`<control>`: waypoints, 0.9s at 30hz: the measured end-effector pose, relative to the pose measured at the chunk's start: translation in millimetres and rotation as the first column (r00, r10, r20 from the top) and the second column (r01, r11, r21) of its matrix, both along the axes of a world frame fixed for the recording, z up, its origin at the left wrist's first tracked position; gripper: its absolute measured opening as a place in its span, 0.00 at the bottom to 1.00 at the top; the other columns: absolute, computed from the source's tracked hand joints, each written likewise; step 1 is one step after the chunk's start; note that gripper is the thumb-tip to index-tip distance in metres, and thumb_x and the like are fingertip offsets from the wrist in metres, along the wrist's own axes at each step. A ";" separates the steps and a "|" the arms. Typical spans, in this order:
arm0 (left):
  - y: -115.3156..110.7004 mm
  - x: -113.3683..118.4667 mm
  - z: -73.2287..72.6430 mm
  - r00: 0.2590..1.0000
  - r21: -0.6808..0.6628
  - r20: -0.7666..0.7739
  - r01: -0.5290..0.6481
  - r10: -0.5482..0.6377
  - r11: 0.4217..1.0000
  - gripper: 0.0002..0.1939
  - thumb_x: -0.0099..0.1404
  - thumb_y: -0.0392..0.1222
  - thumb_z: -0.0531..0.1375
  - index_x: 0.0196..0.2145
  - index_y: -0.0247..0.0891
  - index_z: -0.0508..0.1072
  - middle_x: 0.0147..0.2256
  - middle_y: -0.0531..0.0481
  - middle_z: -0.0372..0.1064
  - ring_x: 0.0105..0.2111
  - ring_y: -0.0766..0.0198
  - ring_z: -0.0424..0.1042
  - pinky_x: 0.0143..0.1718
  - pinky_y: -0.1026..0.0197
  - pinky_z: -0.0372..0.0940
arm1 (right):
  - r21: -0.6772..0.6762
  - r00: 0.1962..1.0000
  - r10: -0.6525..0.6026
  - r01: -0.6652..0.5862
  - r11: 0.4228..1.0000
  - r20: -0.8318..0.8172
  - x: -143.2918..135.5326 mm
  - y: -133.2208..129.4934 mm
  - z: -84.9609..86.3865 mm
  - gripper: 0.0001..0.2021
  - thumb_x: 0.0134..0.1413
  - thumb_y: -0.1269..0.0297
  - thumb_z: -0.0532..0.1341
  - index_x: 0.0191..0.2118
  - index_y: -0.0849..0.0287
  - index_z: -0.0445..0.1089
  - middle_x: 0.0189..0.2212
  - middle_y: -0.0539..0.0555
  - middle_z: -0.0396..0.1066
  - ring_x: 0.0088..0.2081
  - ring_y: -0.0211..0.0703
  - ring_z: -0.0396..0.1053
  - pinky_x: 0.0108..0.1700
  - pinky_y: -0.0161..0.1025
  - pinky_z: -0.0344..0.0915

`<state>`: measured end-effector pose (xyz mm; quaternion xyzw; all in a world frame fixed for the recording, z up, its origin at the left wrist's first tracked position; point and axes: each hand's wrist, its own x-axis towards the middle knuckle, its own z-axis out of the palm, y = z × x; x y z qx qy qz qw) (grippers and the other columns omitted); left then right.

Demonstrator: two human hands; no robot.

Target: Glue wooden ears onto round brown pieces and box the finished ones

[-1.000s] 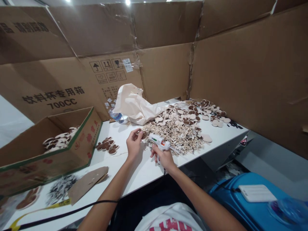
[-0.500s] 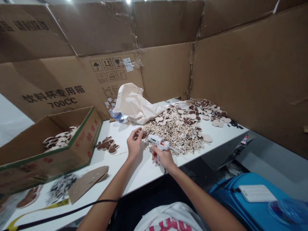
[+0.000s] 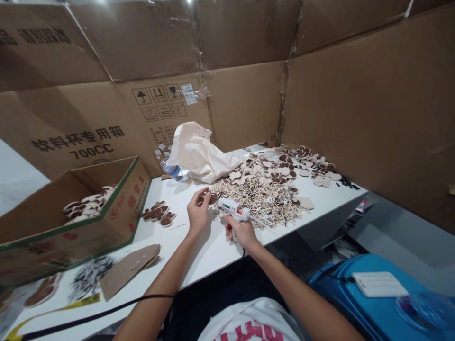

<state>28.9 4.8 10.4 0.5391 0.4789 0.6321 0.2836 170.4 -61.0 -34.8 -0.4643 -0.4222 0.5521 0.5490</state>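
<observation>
Evidently the left hand (image 3: 198, 212) pinches a brown patch (image 3: 213, 198) between thumb and fingers, while the right hand (image 3: 243, 231) grips a white glue gun (image 3: 229, 205); both are over the middle of the table (image 3: 202, 265), back from its front edge. The nozzle points toward the patch, close to the left fingertips, so a slip of either hand could burn skin or misplace glue; whether it touches, I cannot tell. The heap of strips (image 3: 272, 203) lies just beside the gun and could catch a stray drip. The cord (image 3: 243, 253), hanging at the front edge, might tug the gun if it snags.

A cloth bag (image 3: 199, 156) and a bottle (image 3: 173, 170) stand toward the back edge, with an open carton (image 3: 124, 213) at the left end. Cardboard walls (image 3: 245, 104) rise behind and to the right; beyond the right end is a blue stool (image 3: 369, 267).
</observation>
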 end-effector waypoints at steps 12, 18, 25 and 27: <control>-1.4 0.6 0.3 1.000 0.001 -0.011 0.001 -0.001 1.000 0.20 0.64 0.51 0.68 0.48 0.35 0.82 0.39 0.43 0.79 0.35 0.59 0.74 0.39 0.58 0.70 | -0.007 1.000 -0.023 0.023 1.000 -0.004 -1.1 3.3 -4.8 0.20 0.55 0.48 0.65 0.21 0.57 0.70 0.15 0.50 0.69 0.14 0.35 0.63 0.19 0.33 0.58; -3.6 2.7 2.4 1.000 -0.011 -0.003 -0.001 0.001 1.000 0.20 0.65 0.51 0.68 0.48 0.36 0.82 0.38 0.44 0.79 0.35 0.58 0.75 0.39 0.58 0.71 | -0.009 0.999 -0.033 0.033 0.999 -0.002 -0.5 3.1 -6.3 0.19 0.56 0.50 0.65 0.21 0.57 0.70 0.15 0.50 0.69 0.14 0.36 0.63 0.20 0.34 0.59; -1.8 0.9 0.8 1.000 -0.008 -0.016 0.002 -0.002 1.000 0.20 0.64 0.52 0.68 0.48 0.36 0.82 0.39 0.43 0.80 0.36 0.58 0.75 0.39 0.58 0.71 | -0.007 0.999 -0.036 0.037 0.999 0.019 -0.5 4.1 -6.2 0.19 0.56 0.50 0.63 0.20 0.56 0.69 0.14 0.50 0.69 0.14 0.36 0.63 0.20 0.34 0.59; -2.0 0.7 0.5 1.000 -0.008 -0.014 0.002 -0.003 1.000 0.21 0.65 0.52 0.68 0.48 0.35 0.82 0.39 0.43 0.79 0.35 0.58 0.75 0.39 0.58 0.71 | -0.004 0.999 -0.042 0.042 0.999 0.015 -0.6 3.9 -6.1 0.19 0.56 0.51 0.64 0.20 0.56 0.69 0.14 0.50 0.69 0.14 0.36 0.63 0.20 0.34 0.59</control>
